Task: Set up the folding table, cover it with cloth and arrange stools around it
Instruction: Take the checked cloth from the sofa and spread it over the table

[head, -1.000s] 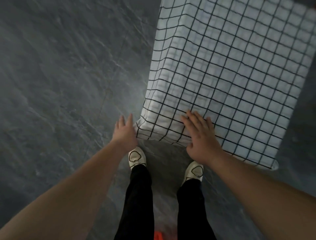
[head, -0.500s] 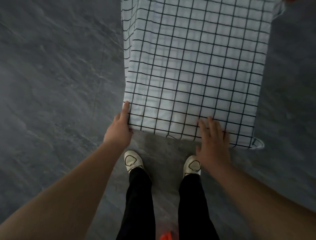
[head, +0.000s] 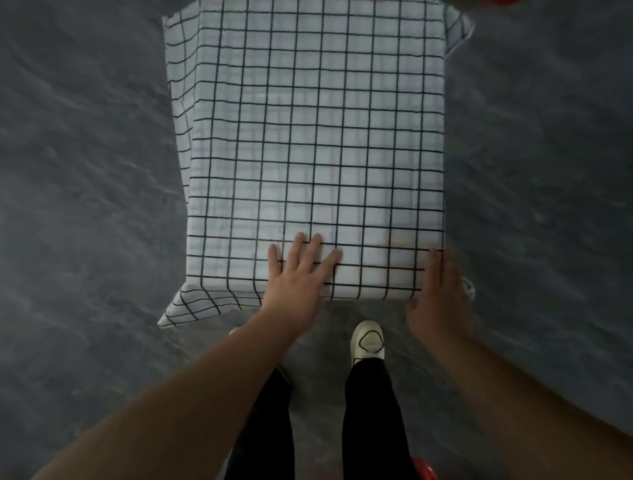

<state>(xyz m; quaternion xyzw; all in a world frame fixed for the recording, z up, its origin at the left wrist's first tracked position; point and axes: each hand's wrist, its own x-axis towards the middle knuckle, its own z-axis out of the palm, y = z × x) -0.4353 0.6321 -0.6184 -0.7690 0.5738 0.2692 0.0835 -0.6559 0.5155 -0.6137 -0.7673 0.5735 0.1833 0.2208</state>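
Note:
A white cloth with a black grid [head: 315,137] covers the folding table, whose top is hidden under it. The cloth hangs down over the left side and a corner droops at the near left [head: 191,308]. My left hand [head: 294,277] lies flat on the cloth near the table's front edge, fingers spread and straight. My right hand [head: 440,298] touches the near right corner of the table, fingers straight along the cloth's edge. It is blurred.
Dark grey marbled floor [head: 85,205] surrounds the table. My legs in black trousers and a white shoe [head: 368,341] stand just in front of the table. A red object [head: 424,469] shows at the bottom edge, another red bit [head: 503,1] at the top right.
The view swung so the table now sits centred. My left hand moved from the near left corner onto the cloth top; my right hand slid to the near right corner.

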